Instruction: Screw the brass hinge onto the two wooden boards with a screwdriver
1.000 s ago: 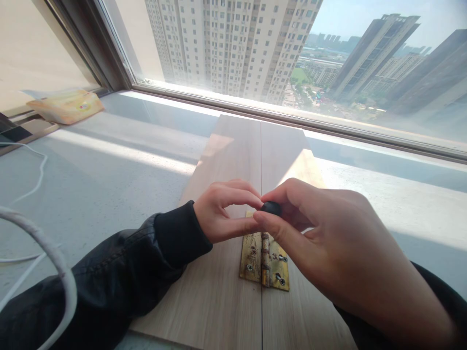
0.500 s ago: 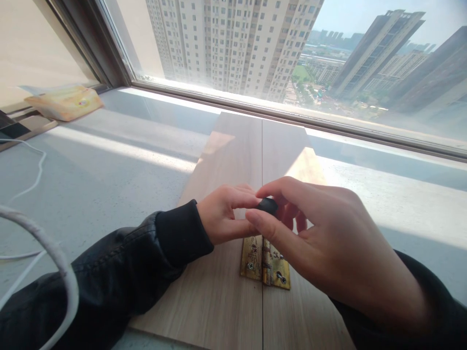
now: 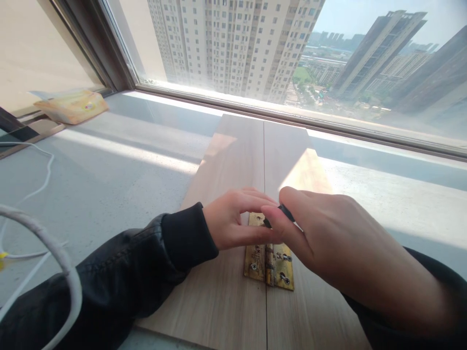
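Observation:
My right hand point(image 3: 324, 233) is closed around the dark handle of what looks like a screwdriver point(image 3: 286, 212), held over the upper part of a brass hinge point(image 3: 270, 265). The tool's shaft and tip are hidden by my fingers. From the left, my left hand point(image 3: 237, 218) reaches in with thumb and fingers curved together below the handle; its fingertips are behind my right hand, so what they pinch is hidden. The worn hinge lies across the seam of two pale wooden boards point(image 3: 219, 301). Screws show in its lower holes, and those on the right leaf point(image 3: 285, 278) stand proud and tilted.
A white cable point(image 3: 65, 257) loops at the near left, close to my left sleeve. On the speckled white sill point(image 3: 146, 189), a yellow tissue pack point(image 3: 73, 107) sits at the far left. The window frame point(image 3: 219, 103) runs behind the boards' far end.
My right hand has rotated on the dark handle, its fingers now wrapped closer and lower. My left hand has shifted slightly right. More of the hinge's upper left leaf shows.

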Demonstrator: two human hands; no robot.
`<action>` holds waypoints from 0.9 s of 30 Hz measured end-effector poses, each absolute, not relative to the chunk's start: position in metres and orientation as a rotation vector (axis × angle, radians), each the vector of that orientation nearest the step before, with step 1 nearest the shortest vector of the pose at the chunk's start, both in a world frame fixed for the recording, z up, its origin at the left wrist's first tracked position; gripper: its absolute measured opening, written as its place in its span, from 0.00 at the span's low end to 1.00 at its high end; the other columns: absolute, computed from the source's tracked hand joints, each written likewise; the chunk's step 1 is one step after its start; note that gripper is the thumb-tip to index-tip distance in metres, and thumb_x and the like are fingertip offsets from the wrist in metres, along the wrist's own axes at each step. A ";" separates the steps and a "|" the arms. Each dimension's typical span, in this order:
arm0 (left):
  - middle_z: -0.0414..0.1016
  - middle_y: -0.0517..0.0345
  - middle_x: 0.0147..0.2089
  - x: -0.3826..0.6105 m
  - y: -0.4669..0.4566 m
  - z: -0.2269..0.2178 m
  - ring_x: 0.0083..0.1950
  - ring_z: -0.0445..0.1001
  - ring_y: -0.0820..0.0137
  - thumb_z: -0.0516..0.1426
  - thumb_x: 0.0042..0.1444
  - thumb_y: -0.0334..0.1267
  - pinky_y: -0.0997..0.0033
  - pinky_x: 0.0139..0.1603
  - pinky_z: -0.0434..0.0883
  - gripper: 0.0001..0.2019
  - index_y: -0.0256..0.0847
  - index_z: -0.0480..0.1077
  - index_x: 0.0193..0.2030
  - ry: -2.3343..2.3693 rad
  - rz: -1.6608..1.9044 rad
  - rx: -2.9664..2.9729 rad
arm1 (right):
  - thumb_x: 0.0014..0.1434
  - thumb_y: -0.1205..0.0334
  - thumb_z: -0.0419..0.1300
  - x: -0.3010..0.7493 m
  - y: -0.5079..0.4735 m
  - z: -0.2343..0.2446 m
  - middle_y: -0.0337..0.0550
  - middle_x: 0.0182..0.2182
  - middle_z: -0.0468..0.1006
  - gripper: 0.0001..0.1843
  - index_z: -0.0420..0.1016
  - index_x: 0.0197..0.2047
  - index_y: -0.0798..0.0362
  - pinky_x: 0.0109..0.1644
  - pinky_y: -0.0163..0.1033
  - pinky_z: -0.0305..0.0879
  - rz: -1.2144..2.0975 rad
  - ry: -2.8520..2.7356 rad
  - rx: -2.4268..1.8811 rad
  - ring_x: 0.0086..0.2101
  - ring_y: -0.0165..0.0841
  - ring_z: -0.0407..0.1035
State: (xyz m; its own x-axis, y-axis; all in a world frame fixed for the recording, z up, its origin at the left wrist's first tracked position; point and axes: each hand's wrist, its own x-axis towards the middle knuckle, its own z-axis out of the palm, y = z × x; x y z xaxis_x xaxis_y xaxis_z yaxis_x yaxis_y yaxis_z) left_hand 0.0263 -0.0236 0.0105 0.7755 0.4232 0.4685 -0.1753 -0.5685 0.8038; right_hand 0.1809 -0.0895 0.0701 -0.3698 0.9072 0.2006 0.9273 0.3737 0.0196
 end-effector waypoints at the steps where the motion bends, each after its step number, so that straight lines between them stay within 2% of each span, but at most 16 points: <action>1: 0.77 0.45 0.43 0.025 -0.021 0.012 0.44 0.73 0.67 0.58 0.54 0.33 0.64 0.51 0.67 0.08 0.31 0.74 0.39 0.156 0.722 2.017 | 0.63 0.49 0.39 0.183 -0.088 0.071 0.33 0.15 0.56 0.21 0.51 0.22 0.50 0.22 0.34 0.40 -0.170 -2.500 -1.628 0.17 0.27 0.46; 4: 0.77 0.46 0.41 0.022 -0.019 0.013 0.44 0.72 0.66 0.57 0.55 0.34 0.63 0.49 0.69 0.10 0.31 0.74 0.41 0.197 0.661 1.980 | 0.64 0.51 0.42 0.189 -0.081 0.076 0.33 0.16 0.57 0.20 0.54 0.23 0.51 0.22 0.34 0.40 -0.104 -2.627 -1.495 0.17 0.26 0.47; 9: 0.78 0.50 0.35 0.026 -0.029 0.008 0.39 0.73 0.67 0.59 0.54 0.36 0.64 0.46 0.69 0.08 0.35 0.76 0.38 0.320 0.880 2.001 | 0.63 0.50 0.44 0.197 -0.072 0.083 0.33 0.17 0.61 0.19 0.57 0.25 0.51 0.21 0.32 0.44 0.039 -2.767 -1.390 0.17 0.26 0.52; 11: 0.79 0.52 0.33 0.029 -0.033 0.006 0.37 0.73 0.68 0.58 0.54 0.36 0.64 0.45 0.69 0.08 0.35 0.76 0.37 0.364 0.979 2.031 | 0.62 0.45 0.43 0.196 -0.075 0.084 0.35 0.16 0.62 0.22 0.58 0.24 0.51 0.20 0.33 0.43 -0.151 -2.705 -1.499 0.16 0.28 0.53; 13: 0.78 0.52 0.31 0.030 -0.038 0.003 0.35 0.74 0.68 0.59 0.54 0.37 0.64 0.44 0.69 0.08 0.35 0.76 0.36 0.406 1.069 2.055 | 0.61 0.41 0.41 0.191 -0.082 0.084 0.36 0.13 0.60 0.26 0.56 0.20 0.50 0.19 0.35 0.39 -0.480 -2.573 -1.638 0.14 0.30 0.51; 15: 0.78 0.52 0.29 0.030 -0.041 0.001 0.34 0.74 0.68 0.59 0.53 0.37 0.64 0.41 0.69 0.07 0.35 0.76 0.33 0.463 1.153 2.078 | 0.61 0.42 0.40 0.183 -0.090 0.083 0.37 0.10 0.56 0.27 0.53 0.17 0.49 0.19 0.35 0.34 -0.748 -2.464 -1.715 0.11 0.30 0.48; 17: 0.77 0.53 0.28 0.029 -0.042 0.000 0.34 0.73 0.68 0.61 0.51 0.36 0.65 0.38 0.70 0.05 0.36 0.75 0.29 0.541 1.209 2.090 | 0.62 0.47 0.41 0.176 -0.093 0.083 0.37 0.09 0.54 0.25 0.52 0.16 0.48 0.18 0.35 0.33 -0.834 -2.468 -1.707 0.11 0.30 0.46; 19: 0.77 0.53 0.29 0.028 -0.041 0.000 0.34 0.73 0.67 0.62 0.49 0.36 0.65 0.39 0.70 0.04 0.37 0.75 0.28 0.561 1.204 2.071 | 0.62 0.52 0.43 0.172 -0.092 0.084 0.36 0.10 0.53 0.23 0.52 0.17 0.49 0.18 0.35 0.33 -0.774 -2.571 -1.619 0.11 0.29 0.46; 21: 0.78 0.51 0.34 0.025 -0.037 0.000 0.39 0.73 0.67 0.61 0.50 0.36 0.63 0.45 0.69 0.06 0.36 0.76 0.33 0.467 1.136 2.024 | 0.63 0.55 0.44 0.172 -0.087 0.086 0.35 0.11 0.54 0.22 0.52 0.18 0.49 0.18 0.35 0.35 -0.623 -2.685 -1.531 0.12 0.28 0.45; 24: 0.77 0.47 0.45 0.021 -0.028 0.001 0.48 0.72 0.67 0.57 0.55 0.36 0.63 0.52 0.67 0.11 0.35 0.74 0.44 0.265 0.975 1.938 | 0.64 0.54 0.44 0.178 -0.078 0.090 0.34 0.13 0.58 0.21 0.54 0.20 0.50 0.19 0.34 0.40 -0.303 -2.767 -1.484 0.14 0.27 0.48; 27: 0.76 0.45 0.47 0.020 -0.022 0.001 0.49 0.72 0.66 0.56 0.56 0.36 0.63 0.52 0.68 0.12 0.34 0.74 0.45 0.182 0.885 1.901 | 0.63 0.51 0.45 0.187 -0.072 0.094 0.35 0.18 0.63 0.19 0.57 0.24 0.52 0.20 0.32 0.46 0.027 -2.823 -1.431 0.17 0.26 0.54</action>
State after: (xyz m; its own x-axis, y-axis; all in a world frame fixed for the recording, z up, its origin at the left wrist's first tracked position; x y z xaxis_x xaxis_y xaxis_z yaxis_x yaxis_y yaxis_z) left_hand 0.0204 -0.0217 0.0006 0.7220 0.4800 0.4983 -0.2441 -0.4972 0.8326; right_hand 0.1868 -0.0717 0.0940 -0.5910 0.8062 -0.0290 0.8066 0.5911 -0.0045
